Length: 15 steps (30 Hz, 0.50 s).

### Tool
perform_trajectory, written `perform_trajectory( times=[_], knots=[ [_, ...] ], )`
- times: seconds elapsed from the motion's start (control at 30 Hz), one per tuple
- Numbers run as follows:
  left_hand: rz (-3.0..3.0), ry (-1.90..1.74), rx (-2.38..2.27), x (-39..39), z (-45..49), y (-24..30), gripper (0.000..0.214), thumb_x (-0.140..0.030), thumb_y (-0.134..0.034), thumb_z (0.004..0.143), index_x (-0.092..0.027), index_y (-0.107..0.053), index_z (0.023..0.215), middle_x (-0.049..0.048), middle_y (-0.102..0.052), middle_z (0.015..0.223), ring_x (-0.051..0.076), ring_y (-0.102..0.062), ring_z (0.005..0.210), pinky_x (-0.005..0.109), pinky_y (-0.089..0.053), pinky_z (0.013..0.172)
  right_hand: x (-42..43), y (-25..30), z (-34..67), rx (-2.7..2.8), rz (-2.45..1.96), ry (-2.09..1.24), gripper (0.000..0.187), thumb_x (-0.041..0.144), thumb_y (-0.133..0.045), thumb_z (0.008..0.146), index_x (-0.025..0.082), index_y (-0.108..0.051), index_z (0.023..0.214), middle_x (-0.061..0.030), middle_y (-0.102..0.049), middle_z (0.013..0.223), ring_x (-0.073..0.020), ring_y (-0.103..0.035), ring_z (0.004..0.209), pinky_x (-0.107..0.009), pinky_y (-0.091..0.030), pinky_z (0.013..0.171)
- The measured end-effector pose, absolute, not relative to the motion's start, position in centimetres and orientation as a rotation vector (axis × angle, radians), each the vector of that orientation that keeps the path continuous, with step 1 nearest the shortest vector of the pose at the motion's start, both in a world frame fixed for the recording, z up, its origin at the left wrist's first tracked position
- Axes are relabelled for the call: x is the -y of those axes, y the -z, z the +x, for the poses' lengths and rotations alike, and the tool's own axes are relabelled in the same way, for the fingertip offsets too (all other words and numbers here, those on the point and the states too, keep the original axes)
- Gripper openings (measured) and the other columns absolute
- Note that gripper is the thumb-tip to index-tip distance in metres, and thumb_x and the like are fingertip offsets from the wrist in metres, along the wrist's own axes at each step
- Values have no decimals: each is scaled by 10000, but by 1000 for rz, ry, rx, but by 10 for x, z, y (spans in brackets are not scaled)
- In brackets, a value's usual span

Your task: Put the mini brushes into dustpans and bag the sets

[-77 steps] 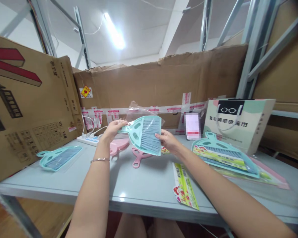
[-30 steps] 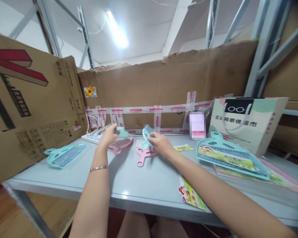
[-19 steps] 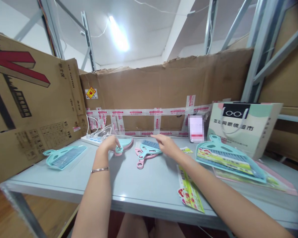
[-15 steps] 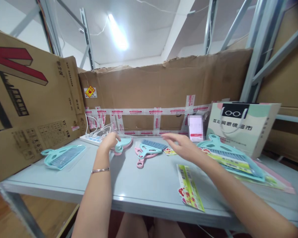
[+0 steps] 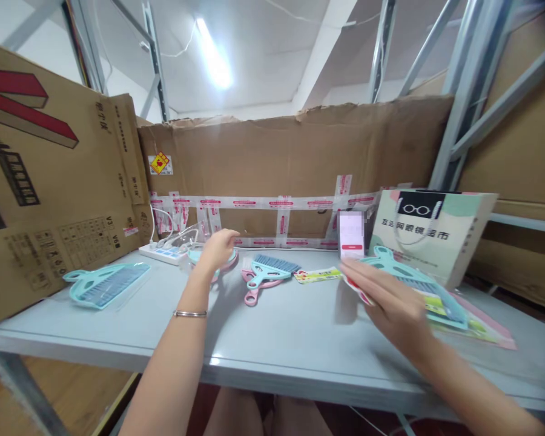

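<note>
My left hand [image 5: 218, 248] lies with loosely bent fingers on a teal dustpan [image 5: 193, 255], which rests on a pink dustpan [image 5: 227, 264] at the back of the table. A teal hand brush [image 5: 270, 269] lies across a pink brush [image 5: 249, 292] just to the right of it. My right hand [image 5: 388, 300] hovers low over the table's right side, fingers flat along a printed card [image 5: 356, 287] that it holds off the surface. Right behind it sits a stack of packed teal dustpan sets [image 5: 418, 281].
The grey table [image 5: 277, 339] is walled by cardboard at the back [image 5: 300, 157] and left. A bagged teal set [image 5: 102, 284] lies at the left, a power strip [image 5: 161, 253] behind it. A small label [image 5: 318, 275], a phone [image 5: 352, 233] and a paper bag [image 5: 431, 233] stand at the right.
The bagged teal set was taken apart: the dustpan went onto the pink one, the brush onto the pink brush. My right hand then swung right and lifted the printed card off the table.
</note>
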<state>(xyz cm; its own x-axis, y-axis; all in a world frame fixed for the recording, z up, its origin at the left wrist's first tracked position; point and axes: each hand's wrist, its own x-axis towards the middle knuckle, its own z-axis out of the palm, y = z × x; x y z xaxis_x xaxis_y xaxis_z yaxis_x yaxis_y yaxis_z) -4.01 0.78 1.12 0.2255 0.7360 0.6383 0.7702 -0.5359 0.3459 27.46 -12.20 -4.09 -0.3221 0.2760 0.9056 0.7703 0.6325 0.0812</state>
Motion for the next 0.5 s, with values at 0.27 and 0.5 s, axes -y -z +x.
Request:
perform_trajectory(
  times=[0.27,0.5],
  knots=[
    [-3229,243,1034,5,31,29,390,-380,-530,787,-206,-581,1133,84,-564,1216,216,-544,1052,298,-409,882,33,68,260,2152,-1228,220,546,185,-482,781,210,-409,1322,-114,-449,1354,-263,-330,1299,-513,-294,1034],
    [-2929,300,1113,8,37,35,253,-258,-438,823,-229,-628,988,73,-590,1100,218,-551,997,302,-402,811,12,54,389,1482,-1717,307,496,360,-566,717,71,-570,1120,-259,-593,1101,-346,-569,1024,-452,-432,826]
  ],
)
